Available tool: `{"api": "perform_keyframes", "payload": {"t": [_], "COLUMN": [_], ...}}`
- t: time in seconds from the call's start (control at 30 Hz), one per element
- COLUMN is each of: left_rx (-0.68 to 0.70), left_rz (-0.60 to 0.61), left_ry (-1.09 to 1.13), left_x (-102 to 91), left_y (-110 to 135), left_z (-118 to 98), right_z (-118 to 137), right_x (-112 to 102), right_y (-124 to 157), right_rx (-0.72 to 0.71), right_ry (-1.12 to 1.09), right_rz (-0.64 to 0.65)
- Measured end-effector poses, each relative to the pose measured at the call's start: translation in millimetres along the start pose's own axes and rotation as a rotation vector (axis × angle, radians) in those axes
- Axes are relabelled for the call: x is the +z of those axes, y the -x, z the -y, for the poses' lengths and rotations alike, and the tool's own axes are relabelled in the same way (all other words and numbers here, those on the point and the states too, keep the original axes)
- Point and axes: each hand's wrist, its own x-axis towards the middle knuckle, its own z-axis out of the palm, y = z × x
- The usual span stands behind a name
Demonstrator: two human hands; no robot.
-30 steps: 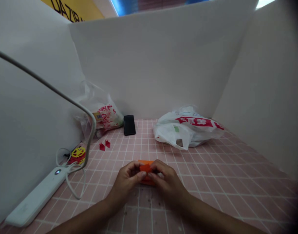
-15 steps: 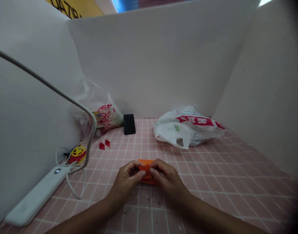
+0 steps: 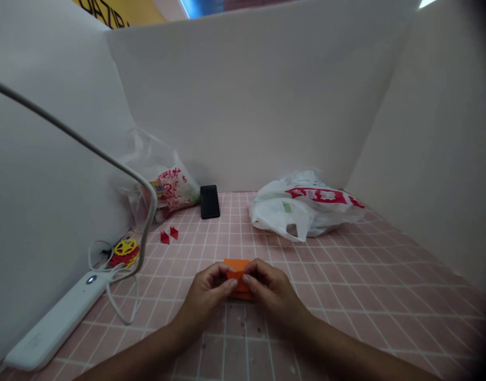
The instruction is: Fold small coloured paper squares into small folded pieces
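Observation:
Between my hands, low in the middle of the head view, is a small folded piece of orange paper [image 3: 235, 275]. My left hand [image 3: 213, 286] pinches its left side with thumb and forefinger. On the right side, the thumb and forefinger of my right hand [image 3: 267, 283] grip it too. More orange paper [image 3: 236, 263] shows just behind and beneath the held piece. The fingertips hide part of the folds. Two small red folded paper pieces [image 3: 169, 235] lie farther back on the left.
A pink tiled tabletop [image 3: 330, 296] spreads under everything. At the back stand a clear plastic bag [image 3: 175, 185], a black phone [image 3: 209, 201] and a white plastic bag [image 3: 306, 206]. Leftward are a white power strip [image 3: 56, 323], a yellow-and-red item [image 3: 126, 248] and a bent grey rod [image 3: 88, 143].
Both hands stay at nearly the same spot, still pinching the orange paper. The held flap now lies a little flatter between the fingertips. The camera view has shifted slightly.

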Motion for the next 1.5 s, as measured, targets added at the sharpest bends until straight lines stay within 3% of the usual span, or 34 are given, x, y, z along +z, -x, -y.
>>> {"api": "perform_keyframes", "payload": {"t": [0.77,1.07,1.27,1.5], "left_rx": [-0.047,-0.083,-0.077,-0.172], "left_rz": [0.047,-0.03,-0.012,0.082], "left_ry": [-0.002,-0.001,-0.061,-0.052], "left_x": [1.3,-1.2,-2.4,4.8], "left_y": [0.0,-0.6,-3.0,-1.1], "left_z": [-0.6,0.1,-2.3,-7.0], "right_z": [-2.8,-4.4,-1.9,-3.1], "right_x": [-1.3,-0.4,0.0,1.6], "right_y": [-0.4,1.2,0.8,1.0], "right_rx": [0.034,0.036,0.095,0.13], "right_ry": [0.083,0.087,0.072,-0.037], "right_rz": [-0.002,-0.011,0.038,-0.009]}}
